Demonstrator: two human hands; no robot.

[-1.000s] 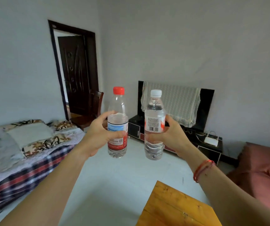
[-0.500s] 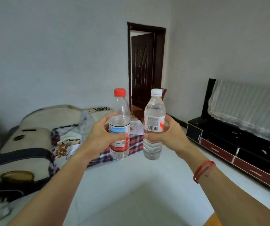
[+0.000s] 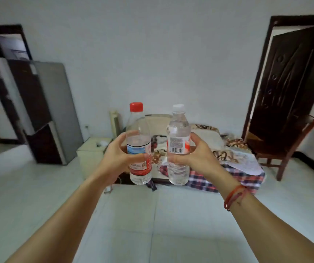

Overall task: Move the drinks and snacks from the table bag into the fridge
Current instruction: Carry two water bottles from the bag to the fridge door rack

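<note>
Each hand [image 3: 117, 158] [image 3: 197, 156] grips an upright bottle [image 3: 138, 147] [image 3: 178, 145].

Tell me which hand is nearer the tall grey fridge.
Left. The left hand, holding the red-capped clear plastic bottle, is right of the fridge; the right hand, holding the white-capped bottle, is farther right.
</note>
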